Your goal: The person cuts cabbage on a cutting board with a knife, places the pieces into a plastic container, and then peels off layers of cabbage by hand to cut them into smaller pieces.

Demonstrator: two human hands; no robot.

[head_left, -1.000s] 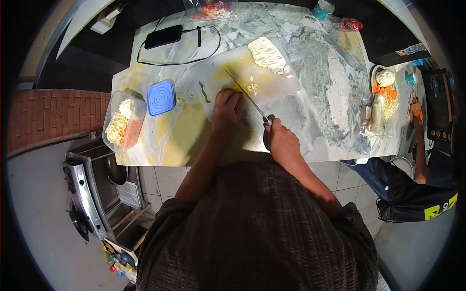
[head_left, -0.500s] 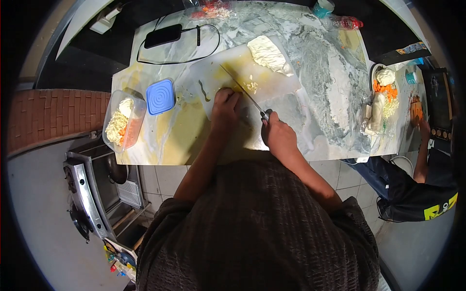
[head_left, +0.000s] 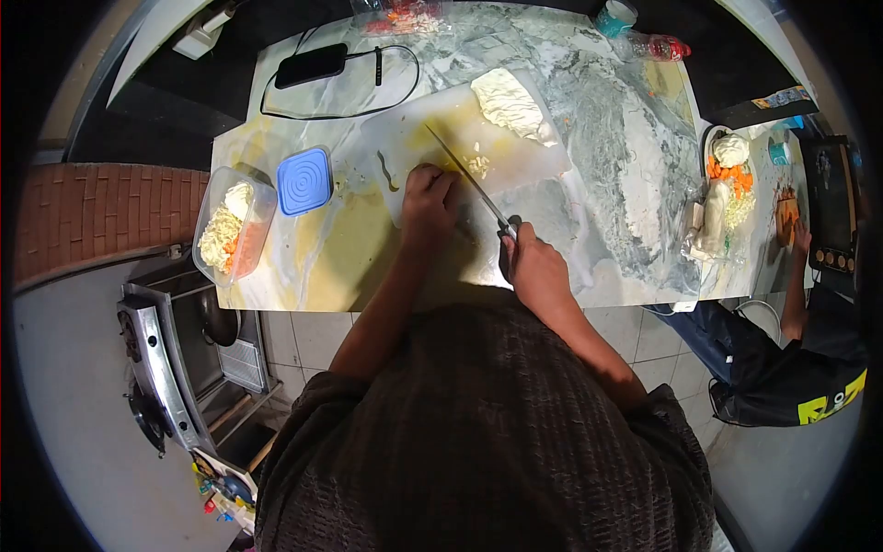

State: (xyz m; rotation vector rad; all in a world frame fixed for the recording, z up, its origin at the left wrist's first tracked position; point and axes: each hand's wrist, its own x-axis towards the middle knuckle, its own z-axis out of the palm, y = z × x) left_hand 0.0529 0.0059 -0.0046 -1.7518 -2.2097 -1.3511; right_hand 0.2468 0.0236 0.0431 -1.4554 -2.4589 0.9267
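My right hand [head_left: 535,265] is wrapped round the dark handle of a knife [head_left: 469,182], whose long blade points up and left over the white cutting board [head_left: 418,124]. Close to the blade, my left hand [head_left: 429,201] rests at the board's lower part with its fingers curled together; what they hold, if anything, is hidden. Small pale chopped pieces [head_left: 477,166] lie just right of the blade. A flat white piece of food [head_left: 509,103] covers the board's upper right. A thin dark green strip [head_left: 387,172] lies left of my left hand.
At the left are a container of chopped food [head_left: 223,235] and a blue lid [head_left: 304,182]. A phone [head_left: 311,66] with a cable lies behind. A food tray [head_left: 731,189] stands at the right, near another person's hand [head_left: 802,239]. A bottle [head_left: 658,46] lies at the back.
The knife and my right hand have shifted slightly to the right. My left hand has barely moved. The other person's hand at the far right has moved a little.
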